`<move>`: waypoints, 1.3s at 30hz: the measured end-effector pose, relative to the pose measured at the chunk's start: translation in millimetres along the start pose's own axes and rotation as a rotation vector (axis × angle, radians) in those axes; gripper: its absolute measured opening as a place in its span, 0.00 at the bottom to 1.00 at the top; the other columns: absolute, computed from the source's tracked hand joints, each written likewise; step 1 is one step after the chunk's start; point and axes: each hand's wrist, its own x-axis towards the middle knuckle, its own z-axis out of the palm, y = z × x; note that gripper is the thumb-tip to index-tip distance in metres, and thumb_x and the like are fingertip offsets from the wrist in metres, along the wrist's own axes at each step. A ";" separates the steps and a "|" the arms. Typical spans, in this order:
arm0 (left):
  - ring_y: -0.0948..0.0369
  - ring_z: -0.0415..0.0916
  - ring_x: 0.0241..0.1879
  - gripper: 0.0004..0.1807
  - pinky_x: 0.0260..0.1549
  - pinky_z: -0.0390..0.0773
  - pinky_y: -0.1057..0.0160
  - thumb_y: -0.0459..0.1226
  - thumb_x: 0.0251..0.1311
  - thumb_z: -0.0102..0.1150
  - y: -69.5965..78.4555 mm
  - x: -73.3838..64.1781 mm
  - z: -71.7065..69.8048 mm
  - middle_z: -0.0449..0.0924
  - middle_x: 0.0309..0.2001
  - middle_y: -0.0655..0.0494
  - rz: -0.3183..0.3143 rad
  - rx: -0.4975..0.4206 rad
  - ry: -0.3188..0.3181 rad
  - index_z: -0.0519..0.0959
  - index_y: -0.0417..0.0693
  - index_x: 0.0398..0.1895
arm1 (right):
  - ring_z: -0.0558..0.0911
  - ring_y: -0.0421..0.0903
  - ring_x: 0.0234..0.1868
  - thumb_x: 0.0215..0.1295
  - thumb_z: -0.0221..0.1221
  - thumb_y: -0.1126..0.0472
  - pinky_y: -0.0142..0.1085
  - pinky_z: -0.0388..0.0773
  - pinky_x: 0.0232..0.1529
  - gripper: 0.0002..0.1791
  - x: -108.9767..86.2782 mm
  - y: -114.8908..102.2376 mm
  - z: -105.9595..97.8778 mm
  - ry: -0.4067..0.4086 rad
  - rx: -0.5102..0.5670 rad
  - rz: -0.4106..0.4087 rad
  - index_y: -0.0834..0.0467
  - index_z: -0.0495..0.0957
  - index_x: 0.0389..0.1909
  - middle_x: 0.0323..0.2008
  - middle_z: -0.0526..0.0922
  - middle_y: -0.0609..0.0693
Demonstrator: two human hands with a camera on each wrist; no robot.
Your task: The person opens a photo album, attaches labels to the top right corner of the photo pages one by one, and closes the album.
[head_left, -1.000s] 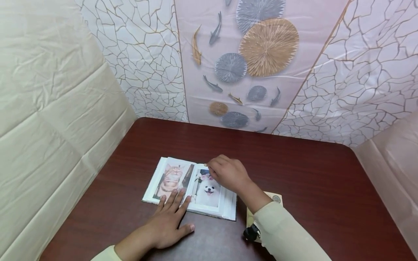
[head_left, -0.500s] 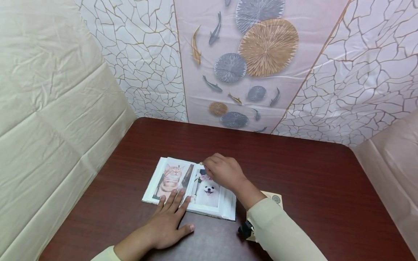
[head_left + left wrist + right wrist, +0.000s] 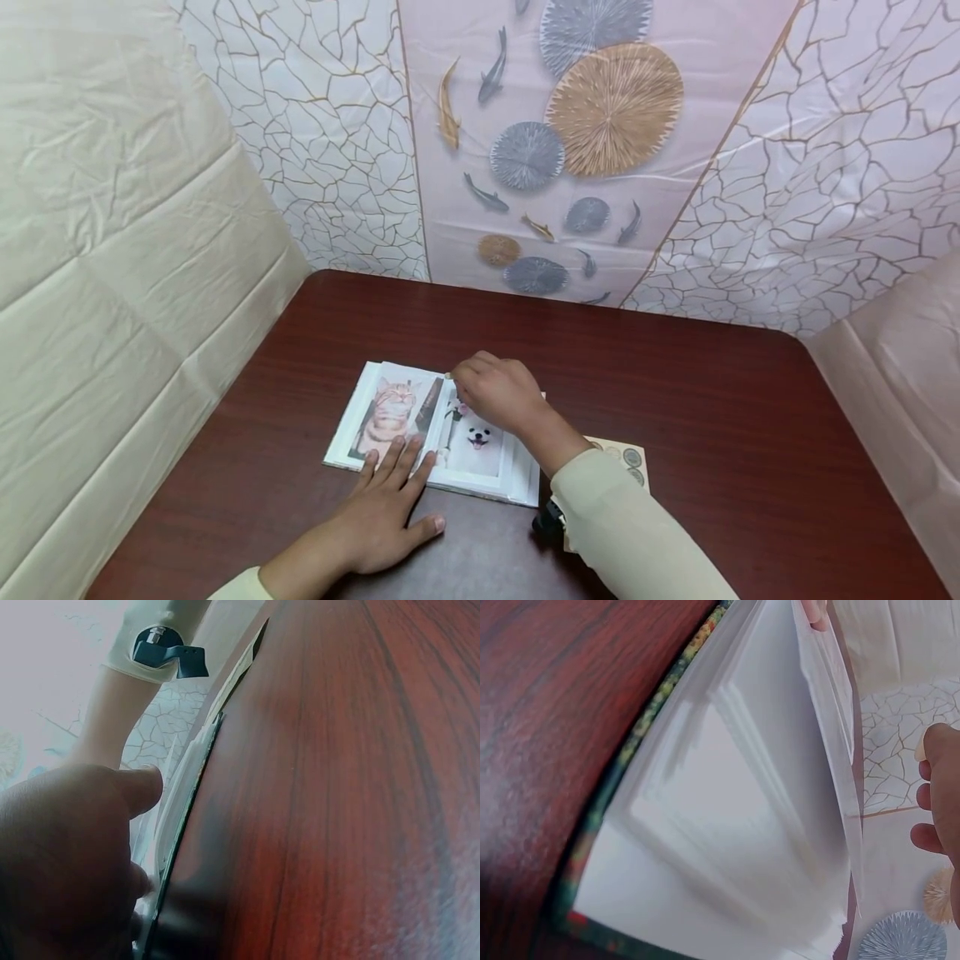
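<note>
A small photo album (image 3: 525,483) lies open on the table, with a cat picture (image 3: 392,408) on its left page and a white dog picture (image 3: 480,446) on its right page. My left hand (image 3: 382,512) is flat, fingers spread, its fingertips resting on the album's lower edge near the cat picture. Over the top of the right page, my right hand (image 3: 498,392) has curled fingers and covers part of the dog picture. At its fingertips it pinches a small cream sticker (image 3: 921,746), whose full shape is hidden. In the right wrist view the album's pages fan upward and appear apart from that hand.
A cream sheet with round printed stickers (image 3: 633,458) lies right of the album, partly under the right forearm. A black clip-like mount (image 3: 549,523) sits at the right wrist. Patterned fabric (image 3: 600,108) hangs behind the dark red wooden table (image 3: 712,400).
My right hand has moved left along the top of the right page toward the album's centre fold, uncovering more of the sticker sheet. My left hand stays in place.
</note>
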 end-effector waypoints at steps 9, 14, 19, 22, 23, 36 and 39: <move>0.48 0.26 0.80 0.48 0.72 0.36 0.33 0.68 0.71 0.41 -0.8 1.0 -1.1 0.32 0.83 0.48 -0.003 -0.001 -0.010 0.47 0.50 0.84 | 0.83 0.38 0.48 0.71 0.61 0.60 0.29 0.80 0.30 0.07 5.0 -2.5 4.1 -0.048 -0.018 0.010 0.50 0.86 0.45 0.45 0.87 0.41; 0.48 0.26 0.80 0.49 0.72 0.36 0.33 0.69 0.70 0.40 -0.8 0.9 0.0 0.32 0.83 0.48 -0.005 -0.003 -0.011 0.47 0.50 0.84 | 0.83 0.38 0.48 0.72 0.60 0.59 0.29 0.79 0.29 0.09 9.1 -5.0 6.7 -0.072 -0.029 0.008 0.49 0.86 0.47 0.46 0.87 0.40; 0.47 0.27 0.80 0.49 0.72 0.37 0.33 0.69 0.70 0.41 -0.8 0.8 1.1 0.33 0.83 0.48 -0.003 -0.005 -0.006 0.48 0.50 0.83 | 0.82 0.38 0.47 0.72 0.60 0.59 0.29 0.79 0.28 0.09 11.9 -5.7 9.5 -0.077 -0.058 0.013 0.49 0.86 0.47 0.44 0.87 0.40; 0.47 0.27 0.80 0.49 0.72 0.37 0.33 0.69 0.70 0.41 -0.9 0.9 1.3 0.33 0.83 0.47 0.000 -0.005 -0.005 0.48 0.50 0.83 | 0.83 0.38 0.46 0.72 0.60 0.58 0.30 0.80 0.28 0.08 12.6 -5.6 13.2 -0.068 -0.070 0.018 0.48 0.86 0.45 0.43 0.87 0.40; 0.47 0.27 0.80 0.49 0.72 0.37 0.33 0.69 0.70 0.41 -0.9 0.9 1.3 0.33 0.83 0.47 0.001 -0.005 -0.005 0.48 0.50 0.84 | 0.83 0.38 0.46 0.72 0.60 0.58 0.30 0.80 0.28 0.08 12.9 -5.7 14.4 -0.066 -0.073 0.019 0.48 0.86 0.45 0.43 0.87 0.40; 0.47 0.27 0.80 0.49 0.72 0.37 0.33 0.68 0.70 0.41 -0.4 -0.1 0.5 0.34 0.83 0.46 0.004 -0.002 0.002 0.48 0.49 0.83 | 0.82 0.37 0.47 0.73 0.60 0.55 0.29 0.80 0.29 0.08 15.7 -8.0 25.5 -0.113 -0.085 0.034 0.47 0.86 0.46 0.45 0.87 0.39; 0.47 0.28 0.80 0.49 0.72 0.37 0.33 0.68 0.71 0.42 -1.0 -0.2 1.3 0.34 0.83 0.46 0.005 0.003 0.007 0.48 0.49 0.83 | 0.83 0.37 0.47 0.73 0.60 0.56 0.30 0.79 0.29 0.07 16.8 -9.1 26.4 -0.128 -0.076 0.041 0.47 0.86 0.46 0.45 0.87 0.39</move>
